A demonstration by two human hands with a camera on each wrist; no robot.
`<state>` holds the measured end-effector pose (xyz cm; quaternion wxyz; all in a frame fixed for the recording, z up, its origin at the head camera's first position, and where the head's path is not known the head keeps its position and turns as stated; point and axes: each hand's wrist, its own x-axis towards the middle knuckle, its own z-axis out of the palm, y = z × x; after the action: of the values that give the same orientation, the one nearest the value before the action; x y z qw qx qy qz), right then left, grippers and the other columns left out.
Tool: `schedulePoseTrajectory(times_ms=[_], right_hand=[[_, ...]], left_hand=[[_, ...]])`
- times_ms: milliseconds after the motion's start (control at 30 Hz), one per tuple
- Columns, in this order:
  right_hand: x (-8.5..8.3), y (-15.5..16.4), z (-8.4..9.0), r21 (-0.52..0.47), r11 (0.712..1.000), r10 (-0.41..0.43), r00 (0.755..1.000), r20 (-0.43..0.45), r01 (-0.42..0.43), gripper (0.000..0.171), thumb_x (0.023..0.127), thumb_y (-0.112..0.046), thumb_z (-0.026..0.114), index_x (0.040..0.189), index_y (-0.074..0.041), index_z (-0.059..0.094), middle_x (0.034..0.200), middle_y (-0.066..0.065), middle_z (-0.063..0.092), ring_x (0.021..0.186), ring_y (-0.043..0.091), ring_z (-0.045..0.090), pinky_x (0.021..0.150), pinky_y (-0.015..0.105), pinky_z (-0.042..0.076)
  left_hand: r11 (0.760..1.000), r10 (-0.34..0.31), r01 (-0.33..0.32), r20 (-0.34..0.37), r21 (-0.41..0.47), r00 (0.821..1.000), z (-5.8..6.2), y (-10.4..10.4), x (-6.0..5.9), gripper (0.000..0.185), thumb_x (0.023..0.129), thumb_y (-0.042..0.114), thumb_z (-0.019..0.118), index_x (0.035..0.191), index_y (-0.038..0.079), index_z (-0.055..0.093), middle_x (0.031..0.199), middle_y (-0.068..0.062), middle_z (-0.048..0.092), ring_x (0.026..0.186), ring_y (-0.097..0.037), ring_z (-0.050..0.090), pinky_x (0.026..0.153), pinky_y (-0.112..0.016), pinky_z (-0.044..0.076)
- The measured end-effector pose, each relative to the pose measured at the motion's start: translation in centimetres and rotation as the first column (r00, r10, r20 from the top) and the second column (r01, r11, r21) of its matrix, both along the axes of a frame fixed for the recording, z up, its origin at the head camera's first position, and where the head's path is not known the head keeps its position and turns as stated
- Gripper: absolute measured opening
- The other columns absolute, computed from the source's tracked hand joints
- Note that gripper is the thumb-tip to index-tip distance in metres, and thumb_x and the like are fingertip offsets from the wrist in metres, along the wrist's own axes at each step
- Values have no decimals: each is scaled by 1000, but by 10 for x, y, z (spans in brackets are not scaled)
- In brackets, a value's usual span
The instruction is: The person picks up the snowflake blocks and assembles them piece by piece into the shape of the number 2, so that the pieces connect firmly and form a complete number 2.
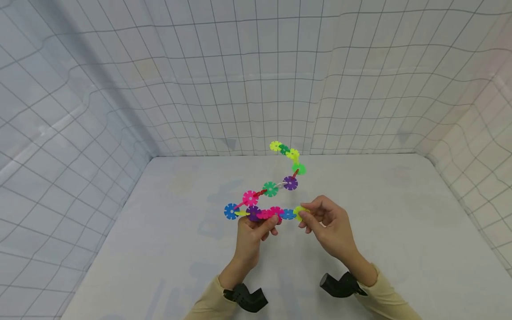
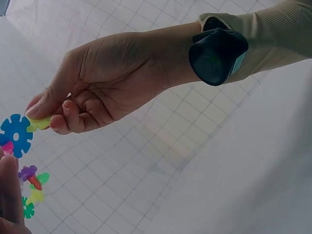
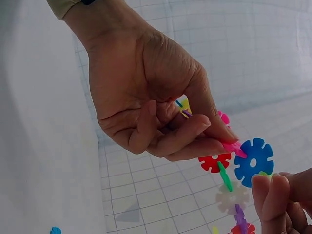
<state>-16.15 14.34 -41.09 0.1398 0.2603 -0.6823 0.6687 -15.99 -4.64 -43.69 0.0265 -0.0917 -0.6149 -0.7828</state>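
Head view: a pale white table (image 1: 400, 231) fills the lower half of the frame, walled on 3 sides by white sheeting with a dark grid (image 1: 240, 80). At lower centre both forearms in cream sleeves rise from the bottom edge, each with a black wrist camera. The left hand (image 1: 251, 231) is curled round the pink and purple discs of a chain of snowflake discs (image 1: 276, 189), which is held above the table and climbs toward upper centre. The right hand (image 1: 326, 222) pinches the yellow-green disc (image 1: 300, 212) at the chain's right end, just beside a blue disc (image 1: 288, 214).

Left wrist view: the right hand (image 2: 92, 87) crosses the upper left, thumb and forefinger pinching the yellow-green disc (image 2: 40, 124), which touches the blue disc (image 2: 15, 135).

Right wrist view: the left hand (image 3: 156, 92) fills the upper centre, fingers clenched on pink discs; the blue disc (image 3: 253, 159) sits at right.
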Motion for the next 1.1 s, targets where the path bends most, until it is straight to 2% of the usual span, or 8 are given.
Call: schedulePoseTrajectory(times_ms=[133,333,600,767,933,1000,1100], right_hand=[[0,1,1,18,1000,10,1000,-6,-10,18,83,17,62,94,3,60,78,14,65,58,17,63,48,29,51],[0,2,1,-19,998,56,998,27,-56,16,83,16,61,94,4,59,77,15,65,58,19,64,49,31,52],[1,-2,1,94,995,-30,990,-137,44,22,77,18,67,89,1,61,78,11,66,54,18,62,51,27,53],[2,-4,0,101,992,-67,989,-133,81,23,77,19,67,88,0,61,77,9,66,55,14,61,50,26,52],[4,-6,-2,110,988,-92,981,-173,112,23,76,20,67,87,1,60,78,10,65,57,11,61,50,25,52],[3,-6,-2,112,988,-87,977,-193,110,23,75,20,68,86,1,60,78,10,65,57,10,61,50,24,52],[3,-5,-1,103,992,-52,984,-172,71,23,76,21,66,86,1,57,78,11,65,55,16,62,51,25,52]], left_hand=[[1000,-9,9,-12,-2,1000,-2,0,-1,22,89,7,65,91,-15,64,77,-2,70,58,-10,62,48,-20,35],[999,-34,34,-33,8,999,-6,-1,-2,22,90,6,64,91,-17,62,77,-1,69,59,-10,63,48,-20,35],[1000,-28,28,-52,6,998,-9,-1,-3,23,89,6,64,93,-17,63,77,-1,70,59,-10,63,48,-20,35],[1000,-25,26,-62,9,998,-12,-1,-4,22,89,5,64,93,-17,63,77,-2,70,59,-11,63,48,-20,36],[999,-27,28,-98,14,995,-13,-2,-5,21,89,3,64,92,-17,62,77,-1,70,60,-11,64,48,-19,37],[999,-28,30,-115,15,993,-13,-2,-6,20,89,2,64,92,-17,61,77,-1,70,60,-11,64,48,-18,37],[999,-29,31,-134,15,991,-14,-3,-6,20,89,3,64,92,-16,60,77,-1,70,61,-11,65,47,-19,38]])
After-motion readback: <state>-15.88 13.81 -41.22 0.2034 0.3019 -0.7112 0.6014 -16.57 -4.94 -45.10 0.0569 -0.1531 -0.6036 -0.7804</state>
